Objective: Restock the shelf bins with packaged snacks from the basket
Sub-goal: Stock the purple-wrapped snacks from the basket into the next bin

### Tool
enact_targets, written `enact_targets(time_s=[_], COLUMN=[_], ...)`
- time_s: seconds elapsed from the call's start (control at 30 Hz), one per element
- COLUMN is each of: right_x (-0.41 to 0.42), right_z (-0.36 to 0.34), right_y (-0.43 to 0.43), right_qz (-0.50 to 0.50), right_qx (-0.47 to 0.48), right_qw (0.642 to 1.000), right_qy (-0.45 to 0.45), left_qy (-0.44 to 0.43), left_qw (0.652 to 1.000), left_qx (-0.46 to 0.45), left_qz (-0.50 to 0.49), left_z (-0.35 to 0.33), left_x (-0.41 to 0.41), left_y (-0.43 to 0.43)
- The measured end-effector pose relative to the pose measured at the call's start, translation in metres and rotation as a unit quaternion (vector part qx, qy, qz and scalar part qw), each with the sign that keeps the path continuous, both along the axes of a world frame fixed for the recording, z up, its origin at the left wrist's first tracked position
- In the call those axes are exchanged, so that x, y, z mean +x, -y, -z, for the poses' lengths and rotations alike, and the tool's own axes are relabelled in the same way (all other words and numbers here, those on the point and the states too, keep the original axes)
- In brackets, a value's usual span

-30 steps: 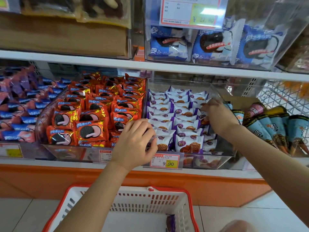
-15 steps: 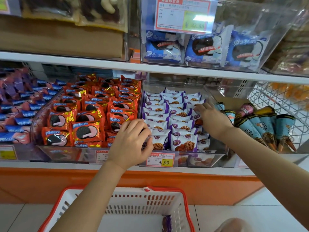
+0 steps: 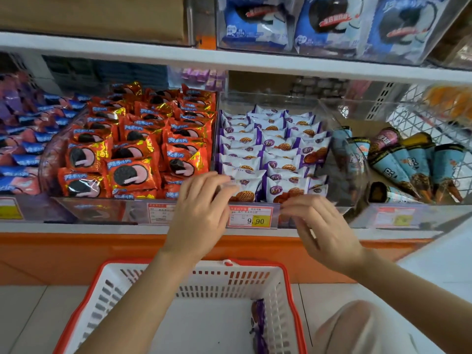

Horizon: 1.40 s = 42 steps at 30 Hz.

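A clear shelf bin [image 3: 334, 139] holds several white-and-purple waffle snack packs [image 3: 281, 159] in rows. My left hand [image 3: 201, 210] rests at the bin's front left, fingertips touching the front-row pack [image 3: 246, 190]. In front of the bin's lip, by the price tag [image 3: 250, 218], my right hand [image 3: 324, 226] hovers with fingers spread and nothing in it. Below stands the white basket with a red rim [image 3: 286, 279]; one purple snack pack [image 3: 259, 325] lies against its right wall.
A bin of red-orange cookie packs [image 3: 135, 149] sits left of the waffle bin, with blue-pink packs [image 3: 23, 139] further left. Blue cone snacks [image 3: 413, 164] lie in a wire bin at right. Blue cookie packs [image 3: 327, 19] fill the shelf above. My knee [image 3: 357, 328] is at lower right.
My right hand has pulled back from the bin's right rear to in front of its lip. My left hand stays at the front-row pack. The camera has tilted down and closer.
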State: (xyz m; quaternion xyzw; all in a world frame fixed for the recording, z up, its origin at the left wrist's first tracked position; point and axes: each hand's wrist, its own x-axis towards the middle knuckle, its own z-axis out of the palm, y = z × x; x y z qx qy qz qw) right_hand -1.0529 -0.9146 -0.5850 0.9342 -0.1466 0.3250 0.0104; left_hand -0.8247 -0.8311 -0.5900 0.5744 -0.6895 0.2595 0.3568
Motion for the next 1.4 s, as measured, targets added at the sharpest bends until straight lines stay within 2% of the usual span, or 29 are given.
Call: enact_targets(time_s=[0.1,0.17,0.27,0.4,0.53,0.63,0.73,0.8,0.9,1.07,1.3,1.4], right_x=[-0.001,0.0,0.001,0.008,0.019,0.033,0.042,0.046,0.045,0.037,0.04,0.041], right_z=[0.022,0.044,0.084,0.133,0.184,0.212,0.234,0.246,0.263,0.283,0.298,0.301], right_y=[-0.018,-0.03,-0.047,-0.064,-0.085,-0.101,-0.116,-0.126,-0.142,-0.165,-0.179,-0.178], right_qz=[-0.058,-0.076,-0.088,-0.086,-0.08,-0.051,0.007,0.036,0.074,0.093,0.107,0.136], right_qx=[0.021,0.044,0.101,0.156,0.232,0.304,0.397,0.446,0.46,0.419,0.447,0.485], right_qw=[0.997,0.993,0.978,0.952,0.922,0.885,0.811,0.776,0.735,0.685,0.659,0.647], right_qy=[-0.035,-0.079,-0.159,-0.25,-0.298,-0.348,-0.43,-0.445,-0.492,-0.588,-0.595,-0.572], left_qy=[0.004,0.004,0.007,0.001,-0.006,-0.042,-0.066,-0.068,-0.078,-0.007,0.069,0.101], left_qw=[1.0,1.0,0.995,0.968,0.928,0.869,0.828,0.802,0.742,0.672,0.646,0.638], left_qx=[-0.03,-0.001,0.098,0.244,0.367,0.486,0.55,0.588,0.664,0.74,0.76,0.763], left_qz=[0.001,-0.002,-0.018,-0.055,-0.061,-0.083,-0.085,-0.081,-0.044,0.005,0.036,0.038], left_z=[0.021,0.046,0.093,0.153,0.202,0.231,0.26,0.276,0.292,0.314,0.327,0.325], left_x=[0.0,0.003,0.014,0.032,0.047,0.053,0.057,0.058,0.058,0.059,0.062,0.062], left_y=[-0.029,-0.05,-0.08,-0.119,-0.151,-0.171,-0.193,-0.204,-0.212,-0.215,-0.212,-0.211])
